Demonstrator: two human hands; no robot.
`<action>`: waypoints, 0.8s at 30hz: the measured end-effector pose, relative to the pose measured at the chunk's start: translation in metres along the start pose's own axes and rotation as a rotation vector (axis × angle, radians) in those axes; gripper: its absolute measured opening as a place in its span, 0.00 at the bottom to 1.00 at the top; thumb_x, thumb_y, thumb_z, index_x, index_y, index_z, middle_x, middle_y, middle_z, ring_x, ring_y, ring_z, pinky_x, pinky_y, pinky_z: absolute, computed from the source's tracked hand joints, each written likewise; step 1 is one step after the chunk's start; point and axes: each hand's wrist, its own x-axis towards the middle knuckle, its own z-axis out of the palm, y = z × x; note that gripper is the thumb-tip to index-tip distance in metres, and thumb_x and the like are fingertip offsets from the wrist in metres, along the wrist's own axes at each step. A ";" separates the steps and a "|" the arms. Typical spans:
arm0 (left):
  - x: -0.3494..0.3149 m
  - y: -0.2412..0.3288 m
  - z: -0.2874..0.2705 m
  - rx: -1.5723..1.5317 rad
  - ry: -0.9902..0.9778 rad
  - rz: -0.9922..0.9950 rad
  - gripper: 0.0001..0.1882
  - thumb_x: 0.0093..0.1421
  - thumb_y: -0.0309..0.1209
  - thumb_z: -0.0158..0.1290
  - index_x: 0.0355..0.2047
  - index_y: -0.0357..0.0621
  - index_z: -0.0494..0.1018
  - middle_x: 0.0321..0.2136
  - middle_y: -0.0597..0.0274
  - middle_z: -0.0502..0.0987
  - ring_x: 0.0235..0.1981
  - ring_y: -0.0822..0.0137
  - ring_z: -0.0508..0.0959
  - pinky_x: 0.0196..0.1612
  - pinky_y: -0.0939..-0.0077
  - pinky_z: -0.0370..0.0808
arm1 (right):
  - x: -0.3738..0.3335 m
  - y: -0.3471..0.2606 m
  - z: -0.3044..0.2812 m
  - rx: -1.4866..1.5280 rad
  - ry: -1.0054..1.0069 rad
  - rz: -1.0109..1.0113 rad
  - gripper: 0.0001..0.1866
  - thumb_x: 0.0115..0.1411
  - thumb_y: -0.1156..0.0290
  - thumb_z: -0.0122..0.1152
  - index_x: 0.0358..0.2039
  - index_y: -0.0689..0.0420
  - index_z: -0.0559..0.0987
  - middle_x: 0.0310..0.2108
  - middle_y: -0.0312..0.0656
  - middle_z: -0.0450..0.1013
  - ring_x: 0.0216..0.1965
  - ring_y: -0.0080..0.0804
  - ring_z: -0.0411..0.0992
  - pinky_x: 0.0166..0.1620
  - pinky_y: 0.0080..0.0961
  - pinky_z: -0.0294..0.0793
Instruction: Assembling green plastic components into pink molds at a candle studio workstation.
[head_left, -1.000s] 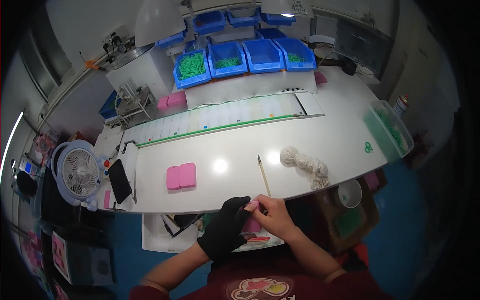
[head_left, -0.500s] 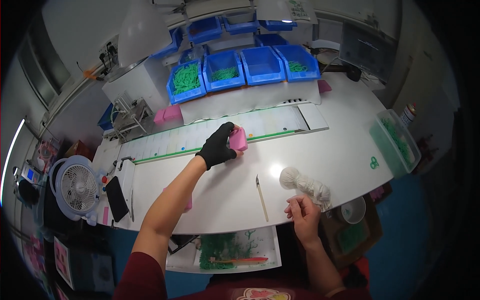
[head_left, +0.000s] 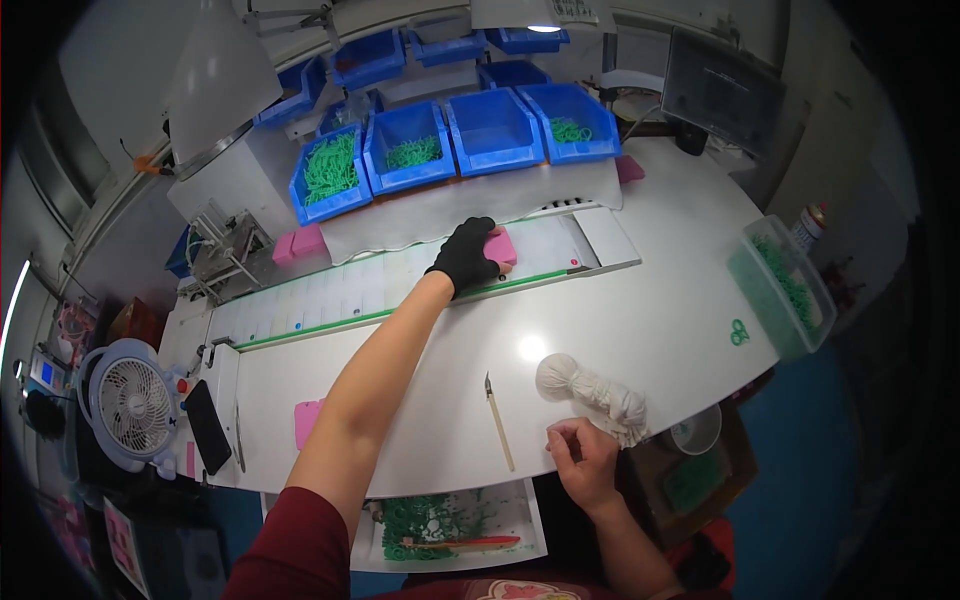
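Note:
My left hand, in a black glove with bare fingertips, grips a small pink block by its sides. That arm reaches forward across the white table, and the block is over the right part of a long whitish conveyor strip with a green front edge. Whether the block touches the strip cannot be made out. My bare right hand rests by the table's front edge with fingers curled in; nothing shows in it. Close beyond it lies a bundle of off-white yarn or cloth. A craft knife lies left of that hand.
Another pink piece lies beside my left forearm. Blue bins, some with green pieces, line the back. A clear tub stands right. At left are a phone and a fan. An open drawer juts out below.
My left hand has carried the pink block forward and a little right, to over the strip. The view has shifted slightly. My right hand stays near the table edge, its fingers still curled.

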 end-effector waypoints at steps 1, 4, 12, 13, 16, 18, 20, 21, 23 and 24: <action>0.000 -0.004 -0.002 -0.032 -0.002 -0.022 0.35 0.40 0.34 0.69 0.50 0.42 0.70 0.48 0.51 0.72 0.51 0.54 0.73 0.53 0.66 0.70 | 0.001 0.000 0.000 0.003 -0.001 0.001 0.04 0.59 0.75 0.61 0.29 0.59 0.76 0.21 0.38 0.74 0.19 0.25 0.72 0.23 0.20 0.70; -0.007 -0.007 -0.011 -0.025 -0.002 -0.048 0.34 0.41 0.35 0.68 0.50 0.42 0.70 0.48 0.51 0.72 0.50 0.54 0.74 0.53 0.66 0.71 | 0.002 0.002 0.001 0.006 0.027 -0.041 0.03 0.57 0.76 0.62 0.28 0.59 0.76 0.20 0.37 0.73 0.17 0.25 0.71 0.22 0.21 0.69; -0.043 -0.019 -0.019 0.054 0.054 -0.103 0.52 0.44 0.43 0.67 0.65 0.41 0.53 0.63 0.46 0.58 0.64 0.51 0.60 0.63 0.64 0.61 | -0.007 0.008 -0.002 -0.020 -0.001 -0.038 0.04 0.60 0.77 0.59 0.29 0.62 0.74 0.21 0.36 0.74 0.21 0.18 0.73 0.24 0.15 0.70; -0.055 -0.017 -0.022 0.042 0.112 -0.059 0.50 0.46 0.44 0.67 0.64 0.41 0.54 0.63 0.45 0.57 0.65 0.50 0.59 0.64 0.63 0.60 | -0.006 0.009 -0.002 -0.010 -0.019 -0.050 0.04 0.60 0.77 0.59 0.29 0.62 0.74 0.21 0.36 0.74 0.21 0.18 0.73 0.24 0.15 0.70; -0.099 -0.012 -0.033 0.015 0.245 0.085 0.41 0.51 0.45 0.64 0.61 0.43 0.59 0.62 0.44 0.59 0.64 0.48 0.61 0.63 0.61 0.61 | -0.008 0.009 0.001 0.074 0.033 -0.005 0.04 0.59 0.76 0.60 0.28 0.61 0.75 0.19 0.37 0.73 0.19 0.22 0.72 0.24 0.19 0.70; -0.144 -0.007 -0.052 0.021 0.321 0.147 0.25 0.55 0.39 0.62 0.50 0.44 0.70 0.54 0.46 0.68 0.58 0.49 0.67 0.59 0.61 0.65 | -0.006 0.008 -0.001 0.051 0.005 0.026 0.04 0.60 0.76 0.59 0.29 0.62 0.75 0.19 0.37 0.73 0.20 0.21 0.73 0.25 0.18 0.70; -0.189 -0.023 -0.074 -0.001 0.385 0.144 0.17 0.57 0.35 0.61 0.45 0.43 0.73 0.47 0.53 0.72 0.52 0.56 0.72 0.54 0.67 0.69 | -0.001 0.005 0.000 0.068 -0.002 0.032 0.04 0.60 0.77 0.58 0.29 0.63 0.75 0.20 0.38 0.74 0.20 0.21 0.72 0.25 0.18 0.70; -0.212 -0.023 -0.085 -0.032 0.441 0.036 0.15 0.57 0.33 0.60 0.41 0.41 0.73 0.41 0.53 0.73 0.47 0.54 0.74 0.52 0.67 0.69 | 0.001 0.002 0.000 0.053 -0.017 0.041 0.04 0.61 0.76 0.58 0.29 0.63 0.75 0.21 0.39 0.74 0.21 0.22 0.73 0.26 0.19 0.70; -0.258 -0.037 -0.110 0.016 0.520 -0.147 0.11 0.58 0.34 0.60 0.37 0.41 0.75 0.36 0.56 0.75 0.39 0.60 0.77 0.42 0.69 0.73 | 0.007 -0.007 0.003 0.033 -0.077 0.079 0.07 0.61 0.72 0.59 0.30 0.62 0.75 0.23 0.42 0.74 0.24 0.26 0.74 0.29 0.23 0.72; -0.281 -0.045 -0.117 0.040 0.558 -0.226 0.11 0.58 0.35 0.60 0.35 0.41 0.75 0.33 0.57 0.75 0.36 0.62 0.78 0.38 0.70 0.75 | 0.009 -0.015 0.008 0.026 -0.081 0.088 0.07 0.61 0.72 0.59 0.30 0.62 0.75 0.23 0.42 0.74 0.24 0.26 0.74 0.29 0.23 0.72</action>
